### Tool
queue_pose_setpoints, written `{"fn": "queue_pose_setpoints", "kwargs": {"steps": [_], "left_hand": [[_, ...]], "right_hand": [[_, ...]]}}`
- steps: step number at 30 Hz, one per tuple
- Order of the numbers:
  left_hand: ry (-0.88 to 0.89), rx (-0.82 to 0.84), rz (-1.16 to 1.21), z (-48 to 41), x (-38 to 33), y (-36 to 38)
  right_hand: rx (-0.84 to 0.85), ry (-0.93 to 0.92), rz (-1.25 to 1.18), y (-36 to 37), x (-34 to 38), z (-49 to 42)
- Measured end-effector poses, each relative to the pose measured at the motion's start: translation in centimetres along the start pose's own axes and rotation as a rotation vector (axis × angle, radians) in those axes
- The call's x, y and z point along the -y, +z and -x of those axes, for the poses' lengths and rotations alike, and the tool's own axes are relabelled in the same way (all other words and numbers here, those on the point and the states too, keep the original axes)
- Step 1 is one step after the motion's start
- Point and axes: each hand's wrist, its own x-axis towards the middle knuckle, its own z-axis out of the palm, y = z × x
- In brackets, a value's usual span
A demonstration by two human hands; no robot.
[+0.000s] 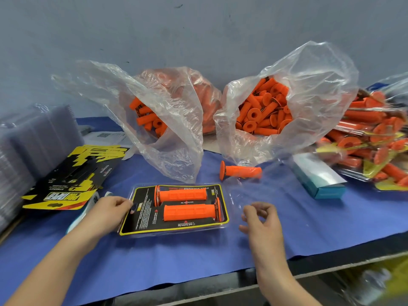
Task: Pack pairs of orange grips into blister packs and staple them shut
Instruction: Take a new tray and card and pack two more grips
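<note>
Clear plastic blister pack (174, 228) with a black-and-yellow card lies flat on the blue table sheet (198, 257), centre, just in front of the person. Two orange ribbed rubber grips (183, 195) sit in it side by side, flanges at opposite ends. Left hand (108, 214) pinches the pack's left edge. Right hand (262, 221) is just right of the pack, fingers loosely curled, thumb near forefinger; cannot tell if it holds anything. Loose orange grip (240, 171) lies behind the pack. Behind that, two open clear plastic bags (176, 140) full of orange grips. Stack of printed cards (66, 184) left, stacked clear empty shells (26, 146) far left. Teal box (320, 182) and heap of filled packs (375, 140) right.
</note>
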Motion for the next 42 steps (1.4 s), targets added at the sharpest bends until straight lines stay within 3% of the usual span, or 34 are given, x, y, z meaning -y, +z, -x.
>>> {"fn": "queue_pose_setpoints", "kwargs": {"steps": [5,11,16,22,27,30,36,38,40,42], "left_hand": [[0.022,0.032,0.027,1.1,-0.6,0.7],[-0.003,0.158,0.182,1.4,-0.4,1.4],[-0.068,0.336,0.412,1.9,-0.1,0.7],[-0.297,0.367,0.623,1.9,-0.9,-0.1],[-0.12,0.435,0.452,2.8,-0.5,0.3],[-0.099,0.357,0.426,2.9,-0.6,1.1],[-0.083,0.295,0.406,3.9,-1.8,2.9],[0.076,0.051,0.183,4.1,-1.7,3.1],[0.511,-0.239,-0.137,5.2,-1.9,3.1],[0.914,-0.155,-0.318,7.1,-2.8,3.8]], "right_hand": [[0.097,-0.602,0.394,0.7,-0.1,0.8],[0.399,-1.016,0.911,0.4,-1.7,0.6],[0.385,-1.121,0.996,0.0,-1.9,0.5],[0.418,-1.176,1.071,-0.5,-2.1,-0.1],[0.345,-1.299,1.105,-0.7,-2.9,-0.7],[0.266,-1.343,1.134,-0.7,-3.3,-0.9],[0.342,-1.395,1.224,-0.4,-2.7,-0.8],[0.353,-1.401,1.239,-0.4,-2.4,-0.8],[0.358,-1.406,1.228,-0.4,-2.3,-0.8],[0.36,-1.389,1.198,-0.4,-2.2,-1.0]]}}
